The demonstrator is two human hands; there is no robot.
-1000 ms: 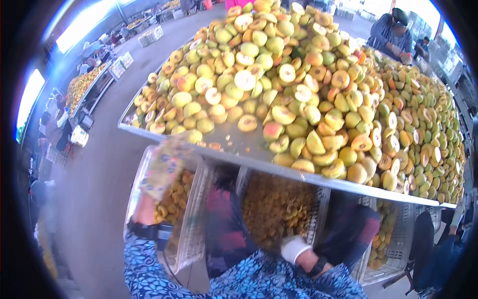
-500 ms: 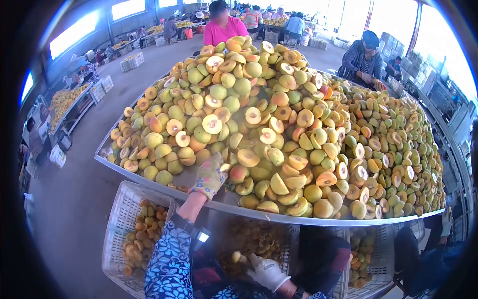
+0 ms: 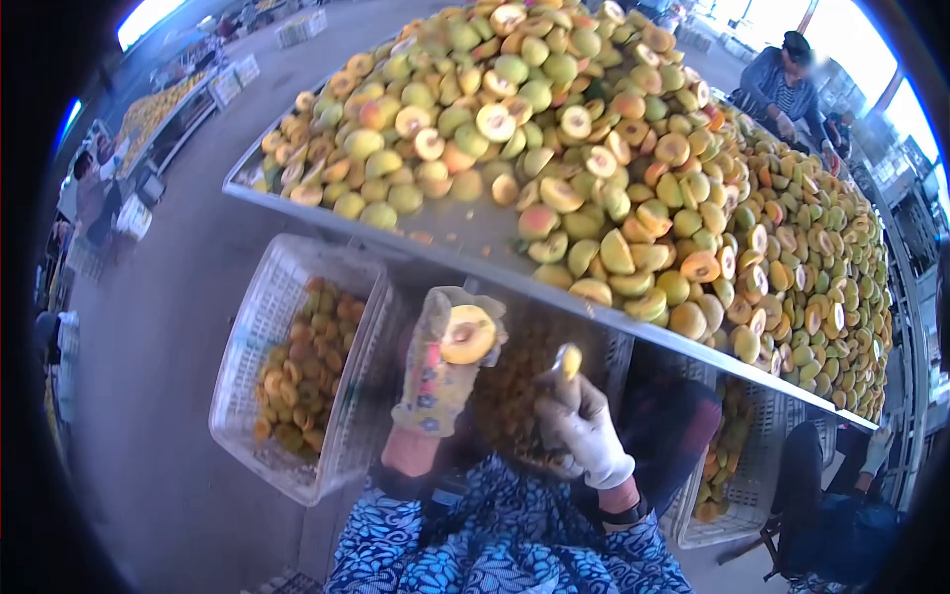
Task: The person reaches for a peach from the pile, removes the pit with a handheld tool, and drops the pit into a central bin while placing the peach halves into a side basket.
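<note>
My left hand (image 3: 435,371), in a patterned cloth glove, holds a halved yellow fruit (image 3: 468,334) with its cut face and brown centre turned up. To its right, my right hand (image 3: 584,426), in a white glove, is closed round a small tool (image 3: 568,360) with a rounded, yellowish tip; its handle is hidden by the fingers. The tool and the fruit are apart. Both hands are in front of the table edge, above a container of small brownish pieces (image 3: 510,391). Halved fruits (image 3: 560,194) lie heaped on the metal table (image 3: 465,233).
A white crate (image 3: 242,342) with fruit halves stands at the left, another crate (image 3: 757,475) at the right. The table's metal rim (image 3: 633,327) runs beyond my hands. A co-worker (image 3: 787,89) is at the far right; another person's gloved hand (image 3: 877,450) shows near the right corner.
My left hand has moved from the heap back toward me and now holds a fruit half. My right hand has risen, with the tool now visible. The view has tilted down.
</note>
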